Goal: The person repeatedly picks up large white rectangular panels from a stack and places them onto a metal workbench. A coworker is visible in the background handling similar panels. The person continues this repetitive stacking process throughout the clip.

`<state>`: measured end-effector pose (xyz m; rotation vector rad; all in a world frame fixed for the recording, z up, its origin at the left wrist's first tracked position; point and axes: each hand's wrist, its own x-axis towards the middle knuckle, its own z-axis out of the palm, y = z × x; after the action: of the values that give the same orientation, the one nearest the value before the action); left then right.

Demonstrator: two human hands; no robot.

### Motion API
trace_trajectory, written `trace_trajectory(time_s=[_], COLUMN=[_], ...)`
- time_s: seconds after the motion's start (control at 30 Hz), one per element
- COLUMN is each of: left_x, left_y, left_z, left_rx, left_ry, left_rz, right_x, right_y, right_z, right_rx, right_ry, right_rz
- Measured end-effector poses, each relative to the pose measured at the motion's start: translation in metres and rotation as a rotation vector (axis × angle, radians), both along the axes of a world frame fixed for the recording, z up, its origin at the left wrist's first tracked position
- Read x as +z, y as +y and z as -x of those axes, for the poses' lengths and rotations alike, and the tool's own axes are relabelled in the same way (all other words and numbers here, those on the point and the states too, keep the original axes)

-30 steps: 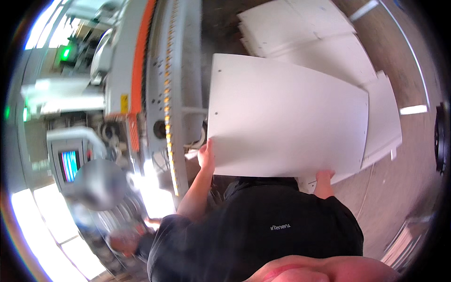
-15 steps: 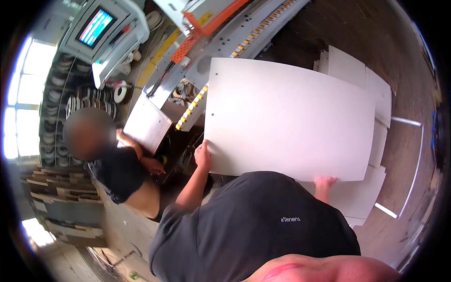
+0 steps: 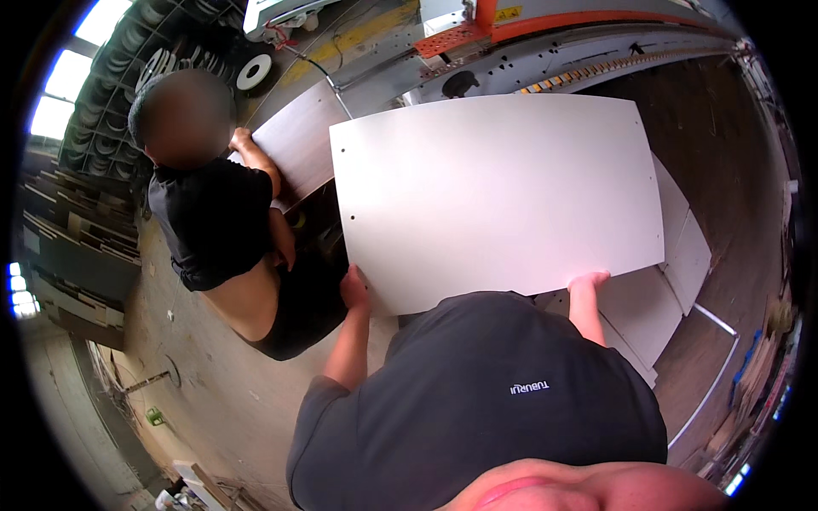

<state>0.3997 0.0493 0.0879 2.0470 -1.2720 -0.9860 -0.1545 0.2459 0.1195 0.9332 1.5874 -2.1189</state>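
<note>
A large white panel (image 3: 503, 196) with small dark holes near its short edges is held in front of me in both hands. My left hand (image 3: 354, 288) is closed round its near left corner. Along the near edge, toward the right, my right hand (image 3: 588, 279) grips the panel, thumb lying on top. The fingers of both hands are partly hidden beneath the board. Under and beyond its right end, more white panels (image 3: 688, 243) lie in a stack, partly covered by the one I hold.
At the left a person in a dark shirt (image 3: 213, 221) bends beside a smaller board (image 3: 298, 140). A long machine with an orange guard (image 3: 452, 40) and a roller track (image 3: 596, 75) runs along the far side. A white floor frame (image 3: 714, 318) stands right of the stack.
The panel has swung round slightly, its right end nearer, and both hands stay on it. My view has turned, so the machine and the other person appear shifted.
</note>
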Motion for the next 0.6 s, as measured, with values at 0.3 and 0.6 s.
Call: trace_trajectory(time_s=[0.3,0.6], left_x=[-0.022,0.003], left_y=[0.025,0.072], left_z=[-0.132,-0.131], left_rx=[-0.225,0.21], left_ry=[-0.067,0.379], left_rz=[0.047,-0.188], right_x=[-0.037,-0.037], right_y=[-0.072,-0.087], right_z=[-0.041,-0.041], right_rx=[0.284,0.734], right_ry=[0.022,-0.058], right_rz=[-0.036,-0.193])
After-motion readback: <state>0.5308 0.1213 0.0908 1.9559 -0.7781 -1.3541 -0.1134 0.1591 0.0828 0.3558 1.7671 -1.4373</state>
